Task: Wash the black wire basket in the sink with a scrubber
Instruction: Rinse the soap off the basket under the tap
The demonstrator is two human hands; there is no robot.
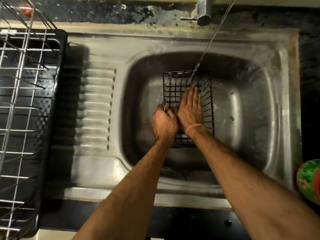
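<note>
Now we have the black wire basket [188, 108] sitting in the bowl of the steel sink [242, 108], directly under both our hands; our left hand [164, 122] curls its fingers round the basket's left rim wire and grips it; our right hand [190, 108] lies inside the basket with fingers straight and together, pressed flat toward the mesh floor; whether a scrubber sits beneath that palm we cannot tell, since the hand covers the spot. The two hands touch side by side, the right one's edge against the left one's knuckles; a pink band [194, 127] circles our right wrist. A thin stream of water [207, 47] slants down from the tap [204, 13] beyond our hands and lands just past the right fingertips, at the basket's far end. To the left of our left hand lies the ribbed drainboard [97, 108]; further left stands a wire dish rack [22, 101] on a black tray [58, 84]. Well off to the right of our right forearm, a green and red object [310, 181] shows at the edge of view.
</note>
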